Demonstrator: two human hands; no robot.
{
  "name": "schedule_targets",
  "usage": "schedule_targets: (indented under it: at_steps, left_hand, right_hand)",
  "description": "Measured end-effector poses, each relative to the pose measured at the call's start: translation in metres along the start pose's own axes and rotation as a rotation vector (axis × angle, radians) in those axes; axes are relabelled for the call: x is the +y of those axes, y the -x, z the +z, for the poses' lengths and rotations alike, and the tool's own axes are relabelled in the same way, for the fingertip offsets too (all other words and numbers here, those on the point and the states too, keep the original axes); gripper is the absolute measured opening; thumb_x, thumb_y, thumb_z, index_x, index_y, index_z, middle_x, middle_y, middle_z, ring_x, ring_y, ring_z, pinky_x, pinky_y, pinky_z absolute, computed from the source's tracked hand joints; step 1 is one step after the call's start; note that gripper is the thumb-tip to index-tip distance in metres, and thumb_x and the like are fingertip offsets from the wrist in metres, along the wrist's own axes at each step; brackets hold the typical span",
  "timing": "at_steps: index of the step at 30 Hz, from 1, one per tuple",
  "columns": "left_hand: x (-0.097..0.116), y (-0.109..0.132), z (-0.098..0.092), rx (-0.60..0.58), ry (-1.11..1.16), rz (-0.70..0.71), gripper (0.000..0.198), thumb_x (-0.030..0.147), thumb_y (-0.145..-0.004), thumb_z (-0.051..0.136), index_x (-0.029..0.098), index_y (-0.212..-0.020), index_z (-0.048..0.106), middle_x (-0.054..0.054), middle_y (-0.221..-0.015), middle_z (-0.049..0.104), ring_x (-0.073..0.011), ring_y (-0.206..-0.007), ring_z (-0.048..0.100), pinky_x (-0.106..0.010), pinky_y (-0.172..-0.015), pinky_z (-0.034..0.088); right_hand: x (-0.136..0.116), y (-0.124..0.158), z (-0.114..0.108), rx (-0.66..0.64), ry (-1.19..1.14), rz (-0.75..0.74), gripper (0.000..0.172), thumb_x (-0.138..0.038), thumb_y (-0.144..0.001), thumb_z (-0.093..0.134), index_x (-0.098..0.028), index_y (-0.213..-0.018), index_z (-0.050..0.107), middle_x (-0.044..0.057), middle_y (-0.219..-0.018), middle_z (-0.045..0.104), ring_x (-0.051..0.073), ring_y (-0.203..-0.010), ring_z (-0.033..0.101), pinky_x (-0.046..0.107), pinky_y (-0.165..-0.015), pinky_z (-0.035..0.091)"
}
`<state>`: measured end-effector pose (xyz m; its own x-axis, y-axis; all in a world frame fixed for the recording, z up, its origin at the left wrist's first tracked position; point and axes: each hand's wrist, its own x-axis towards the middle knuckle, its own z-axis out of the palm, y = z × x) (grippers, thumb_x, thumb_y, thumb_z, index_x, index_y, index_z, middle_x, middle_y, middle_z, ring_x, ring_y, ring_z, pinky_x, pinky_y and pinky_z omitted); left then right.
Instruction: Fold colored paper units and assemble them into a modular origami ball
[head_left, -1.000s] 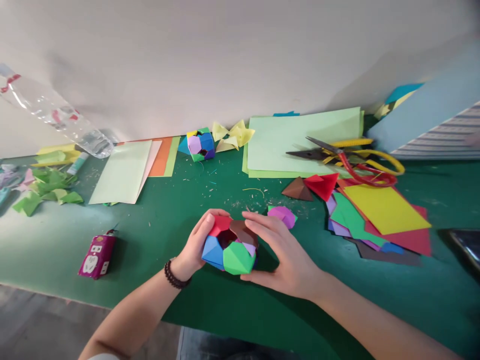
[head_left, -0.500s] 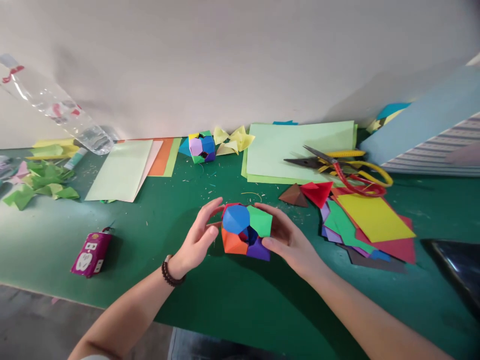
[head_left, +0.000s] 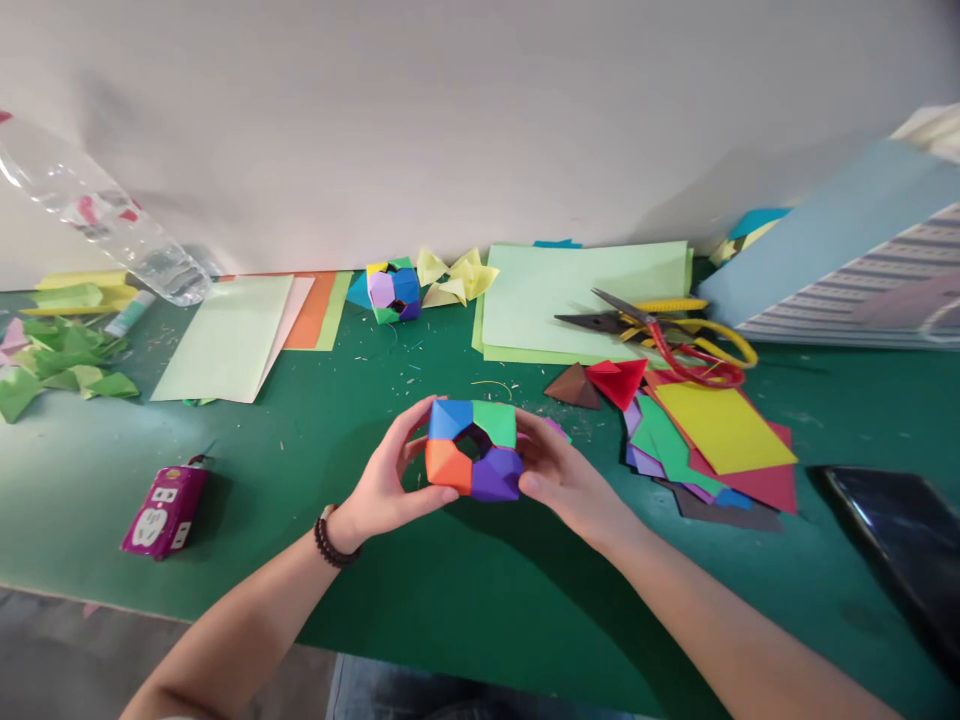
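A folded paper shape (head_left: 496, 472) with blue, green, orange and purple faces round a central hole is held between my two hands over the green table. My left hand (head_left: 390, 470) grips its left side, thumb at the lower orange face. On the right side, my right hand (head_left: 566, 475) holds the shape with the thumb by the purple face. Bits of pink paper (head_left: 557, 430) show behind my right fingers. Farther back stands a smaller multicoloured paper shape (head_left: 395, 291), beside pale yellow folded pieces (head_left: 461, 277). Brown (head_left: 574, 386) and red (head_left: 619, 380) folded pieces lie right of centre.
Scissors (head_left: 675, 345) lie on pale green sheets (head_left: 577, 290); coloured papers (head_left: 724, 430) and a dark phone (head_left: 892, 540) are at right. A purple box (head_left: 166, 510), white sheets (head_left: 225, 340), green scraps (head_left: 71, 360) and a plastic bottle (head_left: 112, 220) are at left. A striped box (head_left: 847, 250) stands back right.
The paper shape has turned, its hole now facing me more directly. My left hand has closed onto its left side, thumb now touching it. The view has shifted slightly to the right.
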<state>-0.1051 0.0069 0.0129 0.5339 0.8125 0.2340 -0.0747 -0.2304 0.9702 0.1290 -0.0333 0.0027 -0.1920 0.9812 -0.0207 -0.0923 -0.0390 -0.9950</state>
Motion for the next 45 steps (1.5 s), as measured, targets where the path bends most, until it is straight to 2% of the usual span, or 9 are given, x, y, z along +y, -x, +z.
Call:
schedule_targets:
  at_steps: [4, 9, 22, 29, 32, 36, 39, 42, 45]
  left_hand:
    - [-0.004, -0.001, -0.002, 0.045, 0.031, -0.034, 0.087, 0.042, -0.076, 0.079, 0.029, -0.149, 0.033, -0.016, -0.15, 0.042, -0.0349, -0.139, 0.042, -0.05, -0.107, 0.047]
    - [-0.003, -0.002, -0.003, -0.006, 0.012, -0.059, 0.089, 0.037, -0.076, 0.08, 0.03, -0.15, 0.03, -0.015, -0.15, 0.041, -0.0329, -0.138, 0.042, -0.05, -0.109, 0.044]
    - [0.002, -0.005, -0.007, -0.057, -0.042, -0.032, 0.086, 0.038, -0.073, 0.082, 0.028, -0.143, 0.034, -0.016, -0.149, 0.038, -0.0327, -0.135, 0.045, -0.052, -0.11, 0.042]
    - [0.003, -0.005, -0.013, -0.036, -0.122, -0.088, 0.09, 0.049, -0.069, 0.083, 0.025, -0.142, 0.037, -0.016, -0.139, 0.048, -0.0317, -0.126, 0.053, -0.049, -0.107, 0.045]
    - [0.006, -0.004, -0.015, -0.024, -0.189, -0.079, 0.093, 0.046, -0.069, 0.084, 0.025, -0.145, 0.034, -0.016, -0.141, 0.046, -0.032, -0.128, 0.051, -0.05, -0.109, 0.044]
    - [0.016, -0.01, -0.024, -0.202, -0.2, -0.086, 0.084, 0.031, -0.073, 0.081, 0.025, -0.144, 0.036, -0.016, -0.143, 0.046, -0.0318, -0.131, 0.05, -0.051, -0.113, 0.04]
    - [0.022, -0.015, -0.033, -0.352, -0.098, -0.134, 0.081, 0.025, -0.072, 0.081, 0.023, -0.142, 0.041, -0.017, -0.144, 0.048, -0.0327, -0.131, 0.051, -0.05, -0.111, 0.043]
    - [0.023, -0.018, -0.042, -0.401, 0.002, -0.158, 0.082, 0.02, -0.071, 0.082, 0.024, -0.141, 0.041, -0.019, -0.148, 0.044, -0.0333, -0.132, 0.051, -0.049, -0.109, 0.045]
    - [0.018, -0.018, -0.048, -0.406, 0.06, -0.156, 0.081, 0.014, -0.069, 0.082, 0.025, -0.139, 0.042, -0.019, -0.151, 0.041, -0.0335, -0.135, 0.048, -0.049, -0.108, 0.045]
  right_hand:
    - [-0.004, 0.004, 0.0, 0.044, 0.195, -0.068, 0.091, -0.059, -0.07, 0.079, -0.034, -0.147, 0.037, 0.015, -0.143, 0.048, 0.027, -0.103, 0.063, 0.041, -0.077, 0.059]
    - [-0.011, 0.006, 0.002, 0.074, 0.331, -0.087, 0.082, -0.052, -0.075, 0.078, -0.029, -0.144, 0.041, 0.014, -0.131, 0.055, 0.029, -0.109, 0.06, 0.046, -0.083, 0.058]
    - [-0.02, 0.003, 0.002, 0.094, 0.514, -0.195, 0.077, -0.054, -0.072, 0.079, -0.027, -0.136, 0.045, 0.015, -0.128, 0.055, 0.034, -0.112, 0.059, 0.049, -0.084, 0.056]
    - [-0.019, 0.002, 0.002, 0.086, 0.615, -0.191, 0.076, -0.058, -0.072, 0.077, -0.025, -0.135, 0.047, 0.014, -0.117, 0.062, 0.032, -0.1, 0.064, 0.047, -0.077, 0.057]
    - [-0.017, 0.001, 0.001, 0.052, 0.628, -0.165, 0.076, -0.057, -0.074, 0.076, -0.024, -0.136, 0.046, 0.016, -0.122, 0.061, 0.028, -0.091, 0.065, 0.045, -0.072, 0.058]
    - [-0.022, 0.001, -0.006, -0.064, 0.655, -0.168, 0.08, -0.059, -0.069, 0.079, -0.025, -0.135, 0.05, 0.015, -0.127, 0.06, 0.029, -0.099, 0.065, 0.047, -0.081, 0.058]
    - [-0.029, -0.001, -0.023, -0.118, 0.647, -0.143, 0.072, -0.059, -0.07, 0.079, -0.027, -0.131, 0.057, 0.011, -0.117, 0.066, 0.028, -0.096, 0.066, 0.046, -0.08, 0.058]
    - [-0.035, -0.006, -0.047, 0.058, 0.509, -0.081, 0.05, -0.052, -0.082, 0.069, -0.026, -0.124, 0.063, 0.009, -0.102, 0.071, 0.021, -0.079, 0.067, 0.04, -0.071, 0.058]
    - [-0.039, -0.01, -0.06, 0.333, 0.302, -0.091, 0.036, -0.048, -0.085, 0.066, -0.022, -0.11, 0.067, 0.01, -0.105, 0.072, 0.022, -0.086, 0.068, 0.035, -0.07, 0.058]
